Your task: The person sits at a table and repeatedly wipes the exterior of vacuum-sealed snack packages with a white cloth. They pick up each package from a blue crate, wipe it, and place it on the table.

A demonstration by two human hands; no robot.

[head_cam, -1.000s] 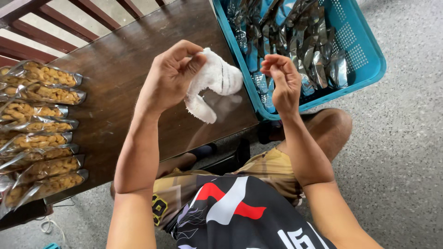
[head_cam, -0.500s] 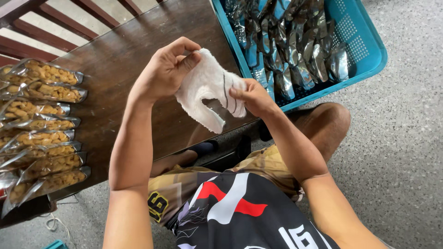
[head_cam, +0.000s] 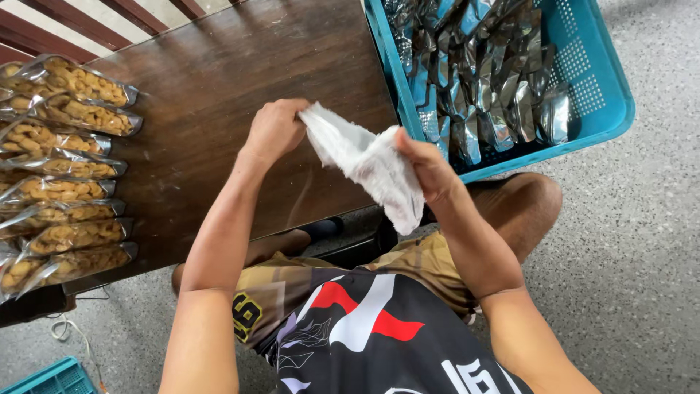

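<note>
While both hands, left hand (head_cam: 273, 131) and right hand (head_cam: 426, 164), pinch the crumpled white cloth (head_cam: 368, 164) taut, wiping looks underway; the next move needs a re-grip.

A white cloth (head_cam: 372, 164) shows against the dark brown wooden desk (head_cam: 219, 80). At the desk's right edge, a teal crate (head_cam: 590, 87) holds silver foil packets (head_cam: 481, 80). Along its left edge lie clear bags of golden-brown snacks (head_cam: 62, 182).

left hand (head_cam: 275, 131) fingertips hidden by cloth (head_cam: 368, 162) | snack bags (head_cam: 62, 171) cut off left
</note>
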